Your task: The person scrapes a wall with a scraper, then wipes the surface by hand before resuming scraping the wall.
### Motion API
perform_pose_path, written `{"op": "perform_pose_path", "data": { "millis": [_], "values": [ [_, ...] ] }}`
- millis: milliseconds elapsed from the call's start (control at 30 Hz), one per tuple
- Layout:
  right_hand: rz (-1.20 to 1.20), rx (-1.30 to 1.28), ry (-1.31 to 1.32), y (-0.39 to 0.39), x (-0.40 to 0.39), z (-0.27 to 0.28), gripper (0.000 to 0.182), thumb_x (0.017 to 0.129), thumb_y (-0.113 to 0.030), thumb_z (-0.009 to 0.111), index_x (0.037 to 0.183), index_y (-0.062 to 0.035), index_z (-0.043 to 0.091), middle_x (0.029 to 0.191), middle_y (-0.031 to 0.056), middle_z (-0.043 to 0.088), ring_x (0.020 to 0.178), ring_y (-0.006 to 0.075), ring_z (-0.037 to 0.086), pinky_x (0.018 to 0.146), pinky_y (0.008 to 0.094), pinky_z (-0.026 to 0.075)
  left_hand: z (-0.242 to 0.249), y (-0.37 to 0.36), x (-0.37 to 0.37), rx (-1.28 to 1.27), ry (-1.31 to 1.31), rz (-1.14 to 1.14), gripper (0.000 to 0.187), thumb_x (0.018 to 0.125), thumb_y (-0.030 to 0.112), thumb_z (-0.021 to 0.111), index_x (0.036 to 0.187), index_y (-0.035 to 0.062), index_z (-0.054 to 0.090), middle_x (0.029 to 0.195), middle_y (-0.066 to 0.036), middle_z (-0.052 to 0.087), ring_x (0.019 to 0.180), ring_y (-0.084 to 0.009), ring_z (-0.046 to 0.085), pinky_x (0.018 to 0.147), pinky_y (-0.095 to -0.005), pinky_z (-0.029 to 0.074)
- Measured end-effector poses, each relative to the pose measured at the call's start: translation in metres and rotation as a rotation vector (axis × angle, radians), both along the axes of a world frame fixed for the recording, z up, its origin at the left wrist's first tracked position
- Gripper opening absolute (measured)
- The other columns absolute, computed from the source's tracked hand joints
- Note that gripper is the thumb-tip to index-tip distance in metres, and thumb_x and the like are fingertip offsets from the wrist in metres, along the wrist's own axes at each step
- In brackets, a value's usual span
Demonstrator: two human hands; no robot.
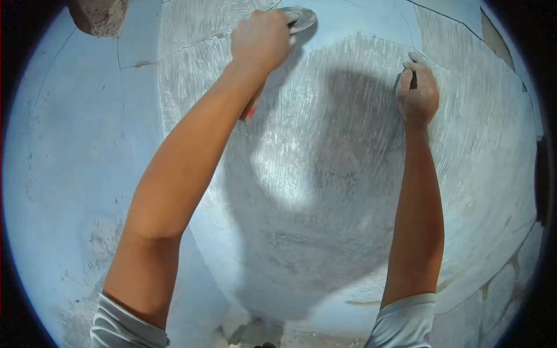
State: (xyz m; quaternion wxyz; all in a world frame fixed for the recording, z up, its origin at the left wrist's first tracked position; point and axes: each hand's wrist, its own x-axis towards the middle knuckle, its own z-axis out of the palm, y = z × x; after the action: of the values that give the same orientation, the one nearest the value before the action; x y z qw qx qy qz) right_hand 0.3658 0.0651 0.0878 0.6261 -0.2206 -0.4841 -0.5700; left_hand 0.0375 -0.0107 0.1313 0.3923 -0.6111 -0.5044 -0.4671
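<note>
Left hand gripping trowel

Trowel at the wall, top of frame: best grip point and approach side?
Grip the red-tipped handle, probably from below, along the forearm line. The left hand already wraps it, with the handle end sticking out beneath the wrist. The trowel blade lies flat on the plastered wall, so the blade offers no hold. The right hand holds a small dark tool apart.

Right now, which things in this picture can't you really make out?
- Trowel, head view: the left hand covers most of it; only the blade tip and a red handle end show.
- Dark tool: the right hand wraps it, kind unclear.
- Wall: a shadow darkens its middle.
</note>
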Motion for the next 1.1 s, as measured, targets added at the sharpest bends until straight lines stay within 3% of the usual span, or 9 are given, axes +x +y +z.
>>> {"op": "perform_pose_path", "data": {
  "millis": [67,167,233,467,567,667,867,1033,1100],
  "values": [
    [-0.009,0.006,0.004,0.002,0.0,0.002,0.016,0.09,-0.009,0.065,0.101,-0.0063,0.077,0.12,0.0081,0.079,0.104,0.0275,0.076,0.095,0.0407,0.06,0.005,-0.002,0.008,-0.005,0.006,0.077,0.028,0.09,0.027,0.077,0.117,0.0226,0.079,0.109,-0.014,0.078,0.095,-0.0382,0.076,0.082,-0.0506,0.062],
    [0.012,-0.01,0.002,0.001,0.002,-0.001,0.016,0.09,-0.009,0.065,0.1,-0.0064,0.077,0.12,0.0081,0.079,0.105,0.0275,0.076,0.095,0.0404,0.06,-0.046,0.017,-0.013,0.098,0.041,-0.153,0.029,0.09,0.027,0.077,0.118,0.0265,0.079,0.108,-0.017,0.077,0.094,-0.0382,0.077,0.083,-0.0508,0.062],
    [0.024,-0.03,0.014,0.001,-0.002,-0.007,0.016,0.091,-0.01,0.065,0.1,-0.0067,0.077,0.12,0.0079,0.079,0.105,0.0276,0.076,0.094,0.0402,0.06,-0.063,0.015,-0.017,0.048,-0.008,-0.171,0.035,0.087,0.027,0.078,0.123,0.0281,0.079,0.107,-0.02,0.077,0.095,-0.0387,0.077,0.085,-0.0503,0.062],
    [-0.014,-0.045,0.036,0.002,0.002,-0.003,0.017,0.092,-0.011,0.065,0.103,-0.0072,0.078,0.122,0.0078,0.079,0.107,0.0282,0.076,0.095,0.041,0.06,0.008,0.017,-0.003,0.076,-0.027,-0.052,0.033,0.086,0.026,0.077,0.119,0.0241,0.079,0.104,-0.021,0.078,0.096,-0.0424,0.076,0.085,-0.0515,0.063],
    [0.006,-0.054,0.046,-0.001,-0.001,-0.004,0.017,0.092,-0.011,0.065,0.103,-0.0067,0.078,0.123,0.0084,0.078,0.108,0.0285,0.076,0.096,0.0415,0.06,-0.031,0.007,-0.008,-0.025,-0.04,-0.172,0.034,0.087,0.026,0.076,0.121,0.0244,0.078,0.106,-0.019,0.078,0.096,-0.0425,0.076,0.086,-0.0516,0.063],
    [0.016,-0.035,0.032,0.002,-0.001,-0.005,0.017,0.092,-0.01,0.065,0.102,-0.0062,0.078,0.123,0.0086,0.078,0.109,0.0288,0.075,0.096,0.0414,0.06,-0.06,0.02,-0.015,0.092,-0.036,-0.219,0.036,0.087,0.025,0.076,0.122,0.0244,0.078,0.106,-0.017,0.079,0.095,-0.0415,0.076,0.087,-0.051,0.062],
    [0.013,-0.056,0.041,-0.001,-0.001,-0.003,0.018,0.091,-0.01,0.064,0.101,-0.0057,0.078,0.123,0.0086,0.078,0.109,0.0286,0.075,0.096,0.0411,0.06,0.006,0.017,0.001,0.061,-0.111,-0.164,0.037,0.084,0.022,0.076,0.12,0.0195,0.081,0.102,-0.018,0.079,0.092,-0.0409,0.077,0.087,-0.0506,0.063],
    [0.002,-0.034,0.041,-0.001,-0.001,-0.005,0.018,0.092,-0.01,0.064,0.102,-0.0058,0.078,0.123,0.0084,0.079,0.109,0.0278,0.075,0.096,0.0407,0.059,-0.067,0.014,-0.013,0.074,-0.103,-0.321,0.04,0.081,0.019,0.076,0.121,0.0182,0.081,0.103,-0.016,0.08,0.089,-0.0411,0.077,0.085,-0.0491,0.063],
    [0.009,-0.035,0.022,0.003,0.002,-0.003,0.018,0.092,-0.011,0.065,0.103,-0.0059,0.078,0.122,0.0086,0.079,0.108,0.0274,0.075,0.096,0.0402,0.059,-0.066,0.029,-0.018,0.13,-0.112,-0.305,0.039,0.081,0.021,0.075,0.12,0.0181,0.081,0.103,-0.02,0.079,0.087,-0.042,0.077,0.084,-0.0486,0.063]
  ]
}}
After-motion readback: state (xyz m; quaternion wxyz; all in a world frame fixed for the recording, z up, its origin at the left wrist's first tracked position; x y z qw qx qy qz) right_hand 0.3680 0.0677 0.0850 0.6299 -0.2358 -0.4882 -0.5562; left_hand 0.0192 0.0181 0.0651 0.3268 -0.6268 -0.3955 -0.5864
